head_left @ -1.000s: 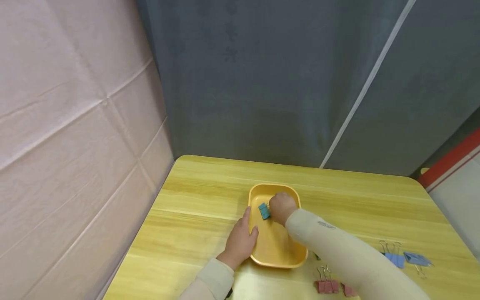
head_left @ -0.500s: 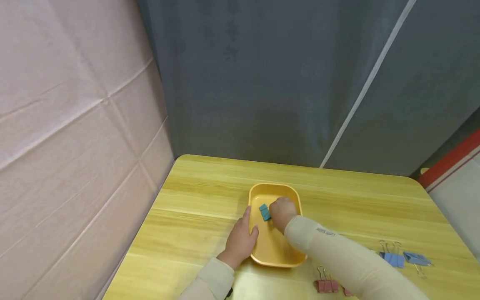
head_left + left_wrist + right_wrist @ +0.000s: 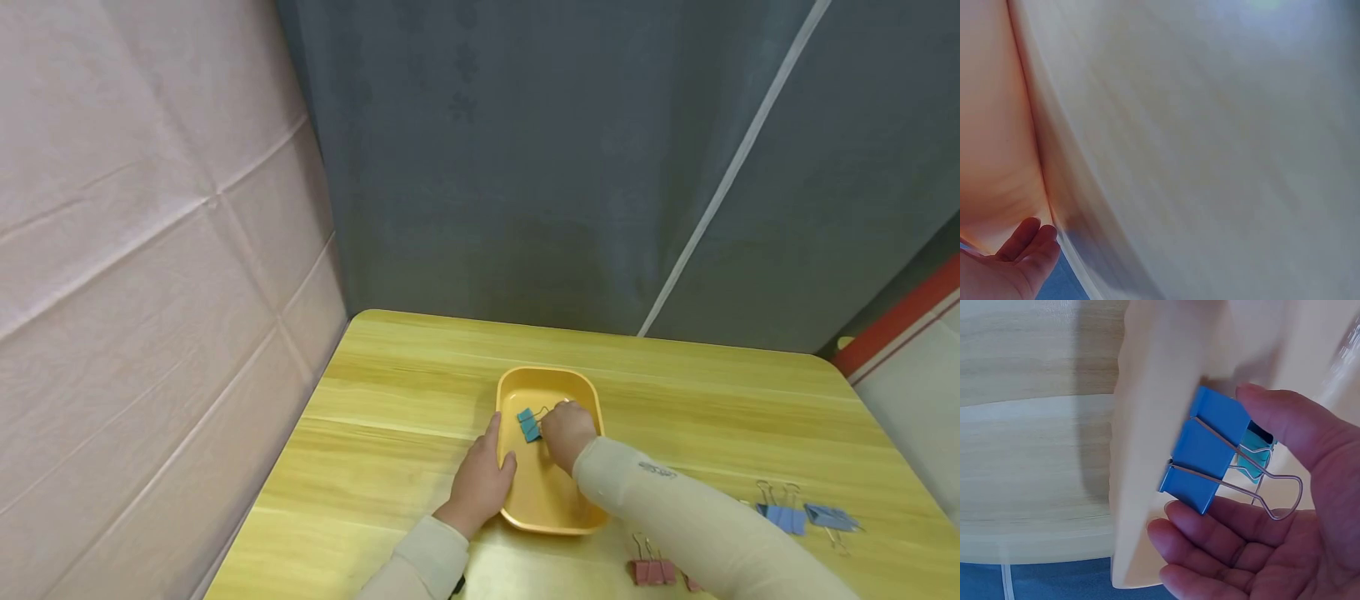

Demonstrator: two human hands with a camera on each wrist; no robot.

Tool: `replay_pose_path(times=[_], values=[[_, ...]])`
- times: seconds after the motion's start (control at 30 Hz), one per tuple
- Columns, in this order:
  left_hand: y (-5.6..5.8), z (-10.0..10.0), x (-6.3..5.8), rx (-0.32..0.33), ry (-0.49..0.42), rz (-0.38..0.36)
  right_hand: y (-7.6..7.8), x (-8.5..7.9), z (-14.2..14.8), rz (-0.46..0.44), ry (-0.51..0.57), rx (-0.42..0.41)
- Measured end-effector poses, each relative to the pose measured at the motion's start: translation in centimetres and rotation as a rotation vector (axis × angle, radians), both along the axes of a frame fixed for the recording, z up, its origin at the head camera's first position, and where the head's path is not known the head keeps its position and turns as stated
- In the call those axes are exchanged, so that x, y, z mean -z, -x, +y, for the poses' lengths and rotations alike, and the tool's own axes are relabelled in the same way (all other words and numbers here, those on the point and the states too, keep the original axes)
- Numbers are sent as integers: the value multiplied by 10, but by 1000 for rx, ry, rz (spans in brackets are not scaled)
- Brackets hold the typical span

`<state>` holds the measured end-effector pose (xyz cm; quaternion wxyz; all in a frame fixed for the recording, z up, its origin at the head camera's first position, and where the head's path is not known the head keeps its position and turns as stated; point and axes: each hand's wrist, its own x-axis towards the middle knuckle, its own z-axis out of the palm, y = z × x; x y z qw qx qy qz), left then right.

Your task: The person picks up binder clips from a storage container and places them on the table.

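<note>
A yellow-orange tray [image 3: 551, 504] stands on the wooden table. My left hand [image 3: 480, 483] holds its left wall, thumb over the rim; in the left wrist view the fingers [image 3: 1029, 256] lie straight against the outside. My right hand [image 3: 567, 433] is inside the tray. In the right wrist view it holds a blue binder clip [image 3: 1204, 440] between thumb and fingertips, close to the tray's side wall. Behind that clip shows a teal binder clip [image 3: 1252, 456], which in the head view is the teal clip [image 3: 528, 425] left of my hand. The blue clip is hidden there.
To the right on the table lie two blue binder clips [image 3: 785, 518]. A red binder clip [image 3: 652, 572] lies near the front, with another partly under my right sleeve [image 3: 675, 504]. Dark cloth [image 3: 487, 167] rises behind the table, pale cloth [image 3: 150, 292] at the left.
My right hand has shifted slightly toward me and to the right inside the tray, so more of the teal clip's wire handle shows. The left hand and tray have barely moved.
</note>
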<state>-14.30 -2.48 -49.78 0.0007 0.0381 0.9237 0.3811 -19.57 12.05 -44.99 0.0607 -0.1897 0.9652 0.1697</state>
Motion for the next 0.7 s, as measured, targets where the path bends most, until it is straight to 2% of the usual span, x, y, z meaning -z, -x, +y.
replay_pose_path(times=[0.23,0.4,0.7], values=[[0,-1,-1,14,7,-14,-2,-1,2,-24,60,17],[-1,0,-2,8,1,-17,-4,-7,3,-31,130,31],[-1,0,-2,9,5,-2,-5,-17,7,-54,193,55]])
